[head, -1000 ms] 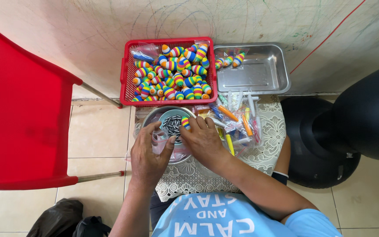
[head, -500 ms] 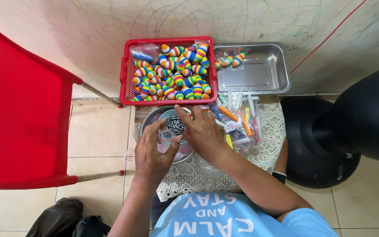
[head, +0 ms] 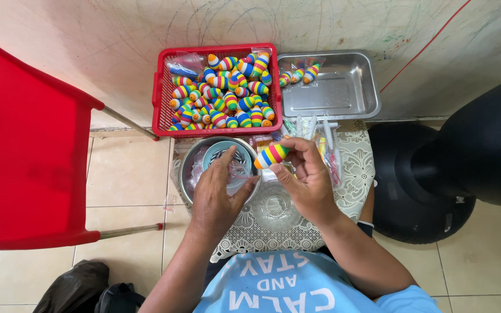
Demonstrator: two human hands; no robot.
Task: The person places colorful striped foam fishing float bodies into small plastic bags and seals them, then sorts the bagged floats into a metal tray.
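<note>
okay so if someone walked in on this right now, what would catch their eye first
Probably the red basket against the wall, heaped with rainbow-striped egg-shaped toys. Next, the one striped toy held up in the right hand at the centre, while the left hand rests on clear plastic over a round metal bowl. A big red chair fills the left side.
</note>
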